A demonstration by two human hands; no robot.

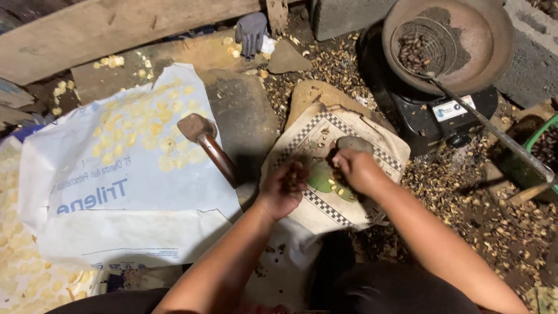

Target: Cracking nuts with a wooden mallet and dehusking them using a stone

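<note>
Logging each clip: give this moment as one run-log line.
left hand: cupped around small dark nuts | right hand: fingers on checkered cloth beside grey stone | wooden-handled hammer: lying untouched on white sack

Bare forearms, no sleeves; bare hands (285, 189), no gloves; dark trousers.

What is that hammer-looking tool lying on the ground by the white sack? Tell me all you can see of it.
The hammer has a blocky, dull brownish head, worn-looking, at its upper left end, and a smooth, rounded reddish-brown handle, seemingly wood, running down to the right. It lies flat, tilted diagonally, its head over the edge of the white sack and its handle across a dark flat stone. No hand touches it; the left hand is nearest, just past the handle's lower end. That end is in shadow.
</note>
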